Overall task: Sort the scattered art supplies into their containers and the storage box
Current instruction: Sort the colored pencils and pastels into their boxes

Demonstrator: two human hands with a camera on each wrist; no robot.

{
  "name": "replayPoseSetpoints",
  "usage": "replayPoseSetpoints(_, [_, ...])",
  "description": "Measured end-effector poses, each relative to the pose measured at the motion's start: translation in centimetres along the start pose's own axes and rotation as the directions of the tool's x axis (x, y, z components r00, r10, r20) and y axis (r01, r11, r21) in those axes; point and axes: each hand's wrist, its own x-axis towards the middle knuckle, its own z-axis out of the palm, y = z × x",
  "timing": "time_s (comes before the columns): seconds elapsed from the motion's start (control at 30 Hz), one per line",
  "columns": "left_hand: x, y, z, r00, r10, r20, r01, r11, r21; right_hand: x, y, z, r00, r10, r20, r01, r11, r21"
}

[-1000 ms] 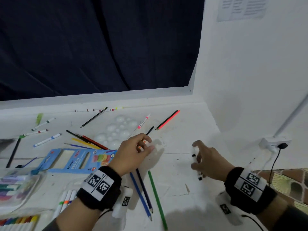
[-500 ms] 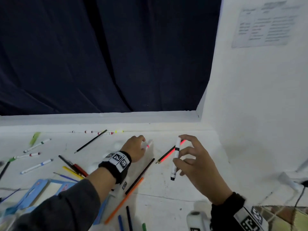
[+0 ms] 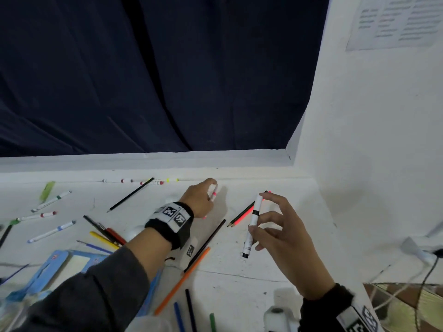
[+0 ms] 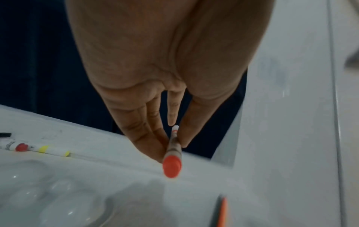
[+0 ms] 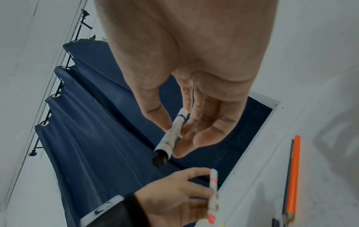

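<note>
The left hand (image 3: 200, 198) pinches a pink-capped marker (image 3: 214, 192) at the far edge; the right hand (image 3: 285, 238) grips a black-capped marker (image 3: 252, 225) upright, likely gathering markers for one container.

— Behind the white ledge (image 3: 215, 161)?
— Dark navy curtain (image 3: 153, 75), hung in folds from a black rod (image 5: 58, 92) through eyelets.
— On the right?
— White wall (image 3: 374, 144), with a printed sheet (image 3: 395, 20) fixed high up; text too blurred to read.
— Lower right corner?
— White socket (image 3: 416, 250) with a black cable (image 3: 424, 291) trailing down, beside a patterned surface (image 3: 412, 305).
</note>
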Motion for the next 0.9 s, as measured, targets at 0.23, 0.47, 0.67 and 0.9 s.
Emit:
replayPoseSetpoints(0.23, [-15.7,-0.6,-5.1,0.987,0.108,-0.120,-0.162,0.716,-0.680,-3.0,-0.3,3.4,0.996,0.007,0.092,-0.013,0.998,0.059])
replayPoseSetpoints(0.47, [-27.8,-7.7,-5.5,0.987,-0.016,-0.159,-0.112,0.644,-0.757,-7.0,0.2,8.9,0.982,0.055,0.179,-0.062,0.998,0.032])
replayPoseSetpoints(0.67, [-32.6,-15.0,-4.7,0.994,-0.106,-0.038,0.040,0.651,-0.758,-9.2,0.9,14.9,0.969,0.122,0.214,-0.112,0.992,-0.057])
replayPoseSetpoints(0.9, [-33.5,-19.5,-4.3,0.998,-0.018,0.052,0.046,0.800,-0.598,-11.9,2.1,22.4,0.924,0.234,0.303,-0.167,0.958,-0.232])
